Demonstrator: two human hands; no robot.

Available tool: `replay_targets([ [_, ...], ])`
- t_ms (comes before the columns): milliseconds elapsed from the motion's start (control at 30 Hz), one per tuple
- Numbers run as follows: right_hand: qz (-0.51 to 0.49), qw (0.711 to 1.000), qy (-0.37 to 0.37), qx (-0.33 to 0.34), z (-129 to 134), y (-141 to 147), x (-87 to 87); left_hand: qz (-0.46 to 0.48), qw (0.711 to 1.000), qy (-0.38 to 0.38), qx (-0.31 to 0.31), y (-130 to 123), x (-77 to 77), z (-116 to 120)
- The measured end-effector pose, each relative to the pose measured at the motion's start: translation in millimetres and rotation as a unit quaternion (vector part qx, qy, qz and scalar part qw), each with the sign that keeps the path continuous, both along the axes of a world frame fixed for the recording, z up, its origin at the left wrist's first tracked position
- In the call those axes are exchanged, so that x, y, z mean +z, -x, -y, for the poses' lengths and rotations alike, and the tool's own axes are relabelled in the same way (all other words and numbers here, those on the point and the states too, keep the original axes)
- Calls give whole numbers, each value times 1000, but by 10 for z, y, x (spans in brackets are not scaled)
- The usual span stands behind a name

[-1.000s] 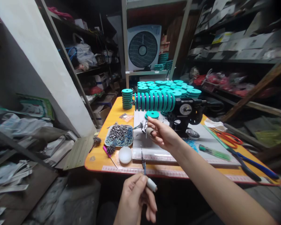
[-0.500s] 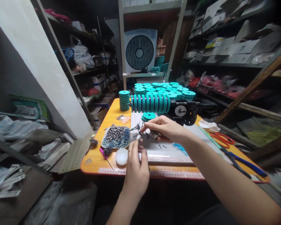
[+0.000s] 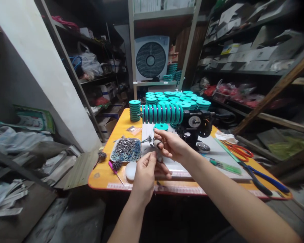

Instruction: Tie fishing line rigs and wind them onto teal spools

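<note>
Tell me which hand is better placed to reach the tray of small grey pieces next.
Left, probably. The left hand sits just beside the tray, with bare table between. The right hand is farther over, on the white board, and pinches a small piece at its fingertips.

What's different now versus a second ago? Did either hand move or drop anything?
The left hand has risen from below the table edge to meet the right hand over the white board; the thin tool it pinched is now mostly hidden. The right hand, fingertip wrapped, stays over the board. The tray of small parts, teal spools and scissors have not moved.
</note>
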State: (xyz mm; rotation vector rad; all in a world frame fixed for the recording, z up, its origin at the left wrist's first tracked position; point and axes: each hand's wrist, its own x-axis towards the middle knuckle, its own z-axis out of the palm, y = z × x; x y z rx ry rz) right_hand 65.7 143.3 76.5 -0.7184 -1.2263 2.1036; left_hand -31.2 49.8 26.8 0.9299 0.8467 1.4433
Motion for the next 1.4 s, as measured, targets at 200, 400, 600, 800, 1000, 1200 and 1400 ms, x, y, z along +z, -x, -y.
replay_targets([
  [200,-7,1000,9,-20,-40,26,-31,28,998,44,-19,11,-120,242],
  [400,-7,1000,-5,-17,-56,-10,-31,66,996,64,-23,-8,-227,352],
  [600,7,999,-43,-8,-72,-68,-44,164,980,106,-33,5,-233,404],
  [800,60,989,-128,41,149,-192,-222,225,961,149,-60,75,-370,496],
  [1000,116,946,-266,147,383,-292,-405,242,957,145,-64,104,-360,543],
  [1200,74,964,-204,152,516,-260,-516,236,961,132,-67,87,-297,558],
  [1400,5,980,-154,129,637,-195,-577,240,960,132,-55,75,-267,553],
])
